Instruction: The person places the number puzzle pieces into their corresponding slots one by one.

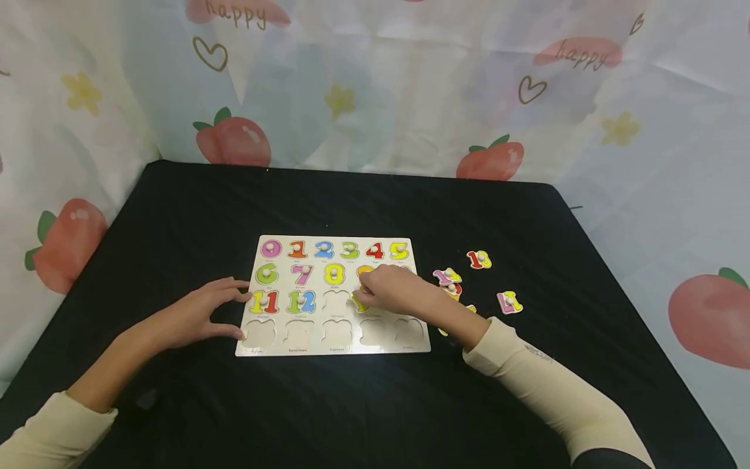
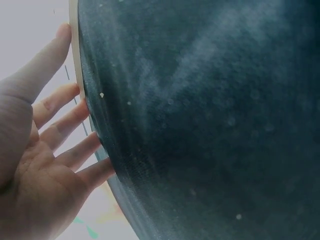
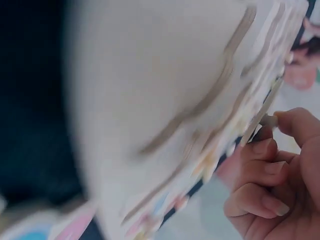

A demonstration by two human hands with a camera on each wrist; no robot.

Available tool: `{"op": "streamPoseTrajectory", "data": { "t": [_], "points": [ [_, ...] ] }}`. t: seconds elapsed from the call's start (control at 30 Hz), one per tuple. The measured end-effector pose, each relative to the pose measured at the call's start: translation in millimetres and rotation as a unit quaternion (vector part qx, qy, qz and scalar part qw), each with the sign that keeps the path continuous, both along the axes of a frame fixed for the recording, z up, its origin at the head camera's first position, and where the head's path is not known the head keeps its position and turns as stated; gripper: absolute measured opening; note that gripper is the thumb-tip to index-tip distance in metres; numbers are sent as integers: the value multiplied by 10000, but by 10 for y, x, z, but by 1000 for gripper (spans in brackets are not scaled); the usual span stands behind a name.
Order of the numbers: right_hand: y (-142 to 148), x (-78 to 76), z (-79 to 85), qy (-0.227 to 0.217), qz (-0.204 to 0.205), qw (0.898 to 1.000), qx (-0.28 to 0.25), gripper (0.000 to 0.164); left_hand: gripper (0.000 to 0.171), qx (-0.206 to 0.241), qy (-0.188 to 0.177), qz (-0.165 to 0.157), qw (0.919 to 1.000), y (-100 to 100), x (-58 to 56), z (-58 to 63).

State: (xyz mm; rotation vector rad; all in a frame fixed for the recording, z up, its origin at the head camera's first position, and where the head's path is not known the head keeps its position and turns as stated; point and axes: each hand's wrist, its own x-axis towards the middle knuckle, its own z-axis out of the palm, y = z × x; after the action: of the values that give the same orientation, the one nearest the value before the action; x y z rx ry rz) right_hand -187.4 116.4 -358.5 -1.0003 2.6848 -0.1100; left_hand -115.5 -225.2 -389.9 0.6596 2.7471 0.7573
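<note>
A pale wooden number puzzle board (image 1: 297, 348) lies on the black table, with number pieces 0 to 8, 11 and 12 seated in its upper rows. My right hand (image 1: 391, 286) is over the third row and pinches the small knob (image 3: 270, 120) of a number piece (image 3: 262, 113) between thumb and index finger. In the head view a yellow bit of that piece (image 1: 359, 303) shows below the fingers; its number is hidden. The fingers and thumb of my left hand (image 1: 196, 312) are spread, their tips at the board's left edge.
Right of the board lie loose pieces: a 13 (image 1: 479, 260), a pink and yellow piece (image 1: 510, 302) and a small overlapping pile (image 1: 448, 276), partly behind the right forearm. Shallow recesses (image 1: 336, 333) line the board's bottom row. A printed cloth (image 1: 375, 85) hangs behind the table.
</note>
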Motion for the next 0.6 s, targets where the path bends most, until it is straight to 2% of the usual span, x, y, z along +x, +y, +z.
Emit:
{"op": "streamPoseTrajectory", "data": {
  "t": [0.2, 0.33, 0.6],
  "points": [
    [-268, 65, -69, -41, 27, 9998, 167, 27, 74, 17, -31, 30, 10000, 11, 15, -15],
    [-359, 77, -102, 35, 4, 9998, 195, 29, 76, 15, 4, 60, 10000, 19, 26, -20],
    [-494, 81, -87, -115, -99, 9993, 338, 36, 75, -23, 65, 87, 9999, 7, 23, -6]
  ]
}}
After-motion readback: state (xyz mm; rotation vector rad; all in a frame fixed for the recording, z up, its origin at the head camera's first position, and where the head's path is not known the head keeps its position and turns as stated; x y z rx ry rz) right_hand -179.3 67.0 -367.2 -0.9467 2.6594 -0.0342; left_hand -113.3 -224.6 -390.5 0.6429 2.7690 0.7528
